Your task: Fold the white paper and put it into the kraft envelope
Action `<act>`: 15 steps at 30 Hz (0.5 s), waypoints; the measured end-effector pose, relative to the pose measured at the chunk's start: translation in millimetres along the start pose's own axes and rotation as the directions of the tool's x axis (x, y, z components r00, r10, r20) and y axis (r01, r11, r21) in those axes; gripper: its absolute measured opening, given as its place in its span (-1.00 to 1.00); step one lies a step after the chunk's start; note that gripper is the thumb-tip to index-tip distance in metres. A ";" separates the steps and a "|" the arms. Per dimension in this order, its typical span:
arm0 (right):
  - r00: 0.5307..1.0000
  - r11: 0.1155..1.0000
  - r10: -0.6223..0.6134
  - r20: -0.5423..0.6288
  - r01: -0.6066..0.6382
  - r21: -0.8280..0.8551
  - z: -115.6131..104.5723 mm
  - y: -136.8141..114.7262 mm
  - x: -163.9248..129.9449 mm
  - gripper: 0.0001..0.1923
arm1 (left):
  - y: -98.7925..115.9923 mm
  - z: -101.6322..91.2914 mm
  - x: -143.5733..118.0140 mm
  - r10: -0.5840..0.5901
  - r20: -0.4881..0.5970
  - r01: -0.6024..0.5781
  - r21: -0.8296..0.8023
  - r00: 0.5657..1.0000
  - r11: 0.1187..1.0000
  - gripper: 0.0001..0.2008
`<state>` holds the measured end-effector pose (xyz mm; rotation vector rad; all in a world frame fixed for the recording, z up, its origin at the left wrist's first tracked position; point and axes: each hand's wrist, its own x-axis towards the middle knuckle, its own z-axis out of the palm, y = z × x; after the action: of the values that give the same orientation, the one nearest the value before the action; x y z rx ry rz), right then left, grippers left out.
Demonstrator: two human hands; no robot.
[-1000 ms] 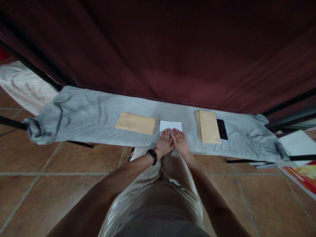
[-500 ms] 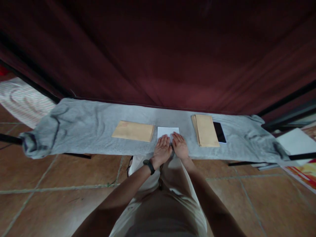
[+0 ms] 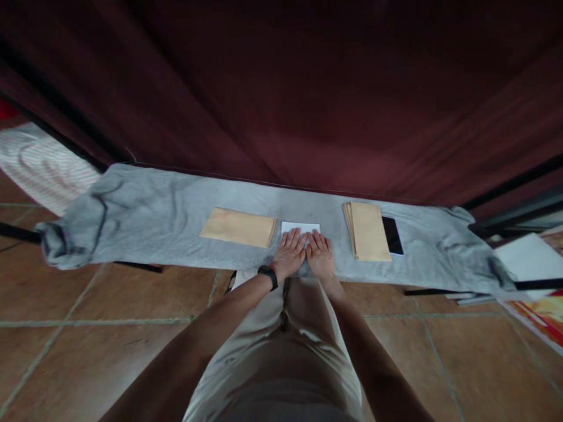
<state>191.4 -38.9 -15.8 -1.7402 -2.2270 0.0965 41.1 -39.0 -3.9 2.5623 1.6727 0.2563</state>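
No writing, number or brand can be read here. On the brown envelopes (image 3: 238, 227) at the left there is a faint reddish mark, too small for reading. The red and yellow sheet (image 3: 539, 316) shows no legible words.

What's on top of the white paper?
The fingers of the left hand and right hand lie on the near part of the white paper. Its far strip is uncovered; the part beneath the hands is hidden.

Right of paper (image 3: 299, 225): cloth (image 3: 334, 219) lane, then envelope stack (image 3: 373, 231)
Left: narrow gap, then envelopes (image 3: 240, 227)
Far edge: maroon fabric (image 3: 308, 146)
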 end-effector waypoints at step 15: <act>0.999 0.995 0.028 0.021 -0.026 -0.096 6.7 0.3 -4.3 -0.45 | 2.6 -5.5 -16.5 0.104 0.010 -0.104 0.056 0.995 0.993 -0.39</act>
<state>190.7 -42.1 -23.2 -1.8269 -2.2586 0.0155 35.9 -55.4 0.3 2.6926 1.5681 0.2089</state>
